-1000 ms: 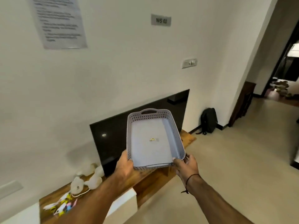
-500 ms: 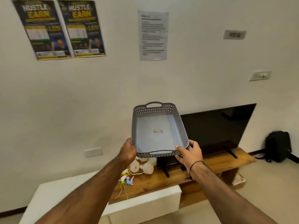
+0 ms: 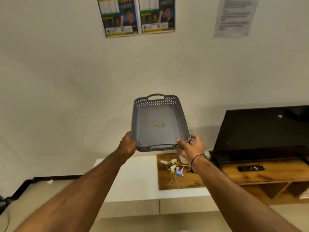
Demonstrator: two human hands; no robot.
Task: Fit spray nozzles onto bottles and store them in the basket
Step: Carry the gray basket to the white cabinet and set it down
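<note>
I hold a grey perforated basket (image 3: pixel 142 104) up in the air in front of the wall, tilted so its inside faces me. My left hand (image 3: pixel 127 144) grips its near left corner and my right hand (image 3: pixel 190 148) grips its near right corner. Only a small yellowish scrap (image 3: pixel 158 125) lies inside it. Below the basket, several spray nozzles (image 3: pixel 173 167) in white, yellow, pink and blue lie on the wooden top (image 3: pixel 168 181). A white bottle (image 3: pixel 182 161) shows partly behind my right wrist.
A black TV (image 3: pixel 260 131) stands on the wooden unit at the right, with a remote (image 3: pixel 250 168) before it. A white low cabinet (image 3: pixel 133 178) joins the wood on the left. Posters (image 3: pixel 135 15) and a printed sheet (image 3: pixel 234 15) hang on the wall.
My view has swung left and down while both hands kept hold of the basket. The TV has slid to the right edge and the nozzles now lie just below the basket.
</note>
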